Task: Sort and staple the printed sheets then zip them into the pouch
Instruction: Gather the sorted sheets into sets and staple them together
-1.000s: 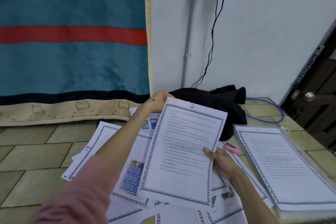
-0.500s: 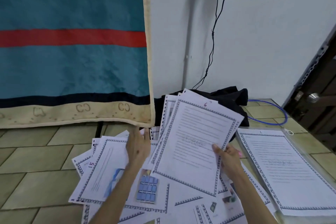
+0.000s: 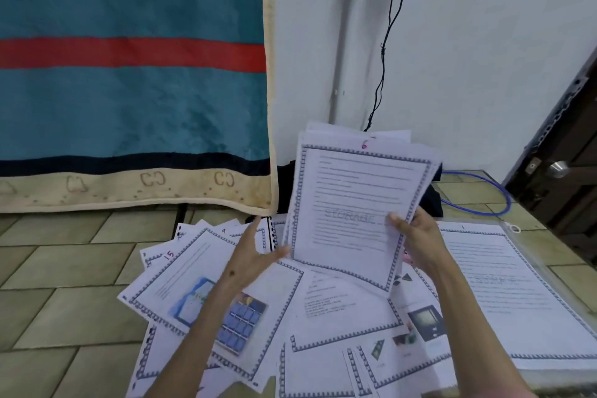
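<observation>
Floor: greenish tiles point(image 3: 64, 268) under everything, a white wall point(image 3: 468, 58) behind.
Held stack: several printed sheets point(image 3: 352, 220) with a patterned border, held upright above the loose pile; the front sheet has "6" written in red at the top and a faint "STORAGE" across the text.
Right hand point(image 3: 416, 237): grips the held stack at its right edge, thumb on the front sheet, fingers behind.
Left hand point(image 3: 250, 255): fingers spread and straight, just left of the held stack's lower left corner, holding nothing; whether it touches the paper cannot be told.
Loose pile point(image 3: 290, 317): overlapping sheets spread on the floor below the held stack, some with colour pictures.
Clear pouch point(image 3: 513, 229): flat on the floor, right of the held stack, a sheet marked "1" on or in it.
Blanket point(image 3: 129, 90): teal with a red stripe, hanging left of the held stack.
Dark cloth point(image 3: 434, 200): behind the held stack.
Blue cable point(image 3: 497, 197): looped beyond the pouch.
</observation>
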{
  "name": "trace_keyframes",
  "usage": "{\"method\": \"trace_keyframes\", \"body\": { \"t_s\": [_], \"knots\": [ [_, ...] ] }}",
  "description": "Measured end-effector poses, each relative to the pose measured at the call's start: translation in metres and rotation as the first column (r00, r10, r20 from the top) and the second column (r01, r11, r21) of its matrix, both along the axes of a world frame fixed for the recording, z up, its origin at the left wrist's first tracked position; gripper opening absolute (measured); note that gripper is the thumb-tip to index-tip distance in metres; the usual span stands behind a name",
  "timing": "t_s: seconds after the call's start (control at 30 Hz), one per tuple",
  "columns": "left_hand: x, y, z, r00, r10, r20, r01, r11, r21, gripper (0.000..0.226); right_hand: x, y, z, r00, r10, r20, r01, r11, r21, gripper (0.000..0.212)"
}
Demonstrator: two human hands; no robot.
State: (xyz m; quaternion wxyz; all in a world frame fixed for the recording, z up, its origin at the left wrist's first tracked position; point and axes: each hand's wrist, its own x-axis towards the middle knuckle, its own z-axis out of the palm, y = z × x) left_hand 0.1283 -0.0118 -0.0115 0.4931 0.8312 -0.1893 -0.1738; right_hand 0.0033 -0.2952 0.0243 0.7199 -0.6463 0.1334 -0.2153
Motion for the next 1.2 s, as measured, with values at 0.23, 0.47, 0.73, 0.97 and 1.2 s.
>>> {"method": "trace_keyframes", "body": {
  "t_s": [0.23,0.47,0.73,0.97,1.2],
  "knots": [
    [0.003,-0.039,0.079,1.000,-0.006,-0.001,0.005,0.903,-0.429,0.045,0.012,0.013,0.035,0.986,0.163,0.028,-0.160,0.984,-0.080,0.064],
    [0.016,-0.035,0.076,1.000,0.029,0.013,-0.021,0.913,-0.408,0.120,0.001,0.003,0.038,0.974,0.227,0.007,-0.225,0.969,-0.105,0.062],
    [-0.023,-0.045,0.062,0.929,0.321,0.185,-0.201,0.855,-0.477,0.010,0.001,0.028,0.035,0.992,0.036,-0.120,-0.085,0.898,-0.431,0.027],
    [-0.048,-0.061,0.090,0.902,0.396,0.172,-0.197,0.731,-0.653,0.023,0.011,0.065,0.060,0.970,-0.141,0.200,0.214,0.884,-0.416,0.023],
    [-0.053,-0.043,0.001,0.936,0.345,-0.067,-0.343,0.859,-0.381,0.021,-0.005,0.072,-0.030,0.983,-0.154,-0.097,0.115,0.939,-0.325,0.029]
  ]
}}
